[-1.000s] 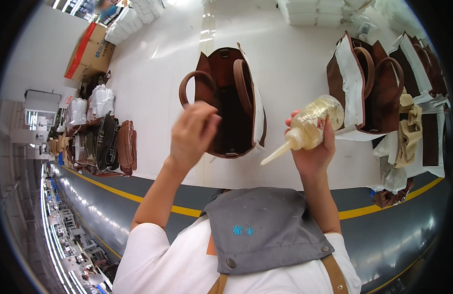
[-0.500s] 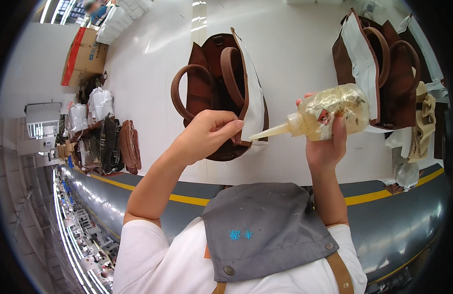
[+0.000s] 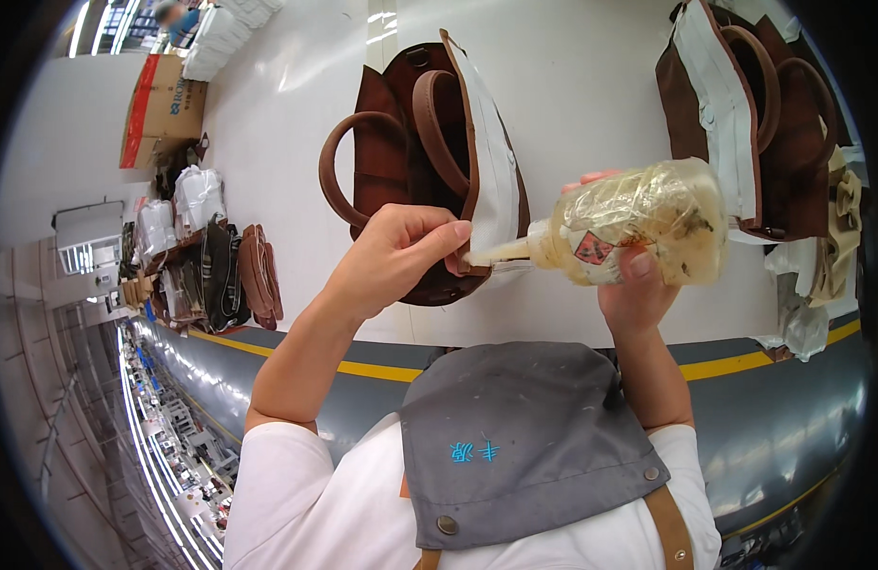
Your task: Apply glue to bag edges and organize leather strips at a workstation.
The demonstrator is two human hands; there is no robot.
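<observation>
A brown tote bag (image 3: pixel 382 171) with two arched handles and a white lining along its right side sits on the white table (image 3: pixel 591 85). My left hand (image 3: pixel 401 256) is closed on the bag's near right edge. My right hand (image 3: pixel 639 294) grips a translucent squeeze bottle (image 3: pixel 667 214) of yellowish liquid, tilted on its side, its long nozzle reaching left to that edge beside my left fingertips. The nozzle's very tip is hard to make out against the bag.
Another brown bag (image 3: pixel 781 190) stands at the right, beside beige material (image 3: pixel 838 228). A cardboard box (image 3: pixel 163 104), wrapped packages (image 3: pixel 197 190) and stacked bags (image 3: pixel 258 275) line the left. A person (image 3: pixel 178 24) is at the far upper left.
My left hand has moved right and closed on the bag's edge. My right hand has raised and levelled the bottle, bringing its nozzle up and left to that edge.
</observation>
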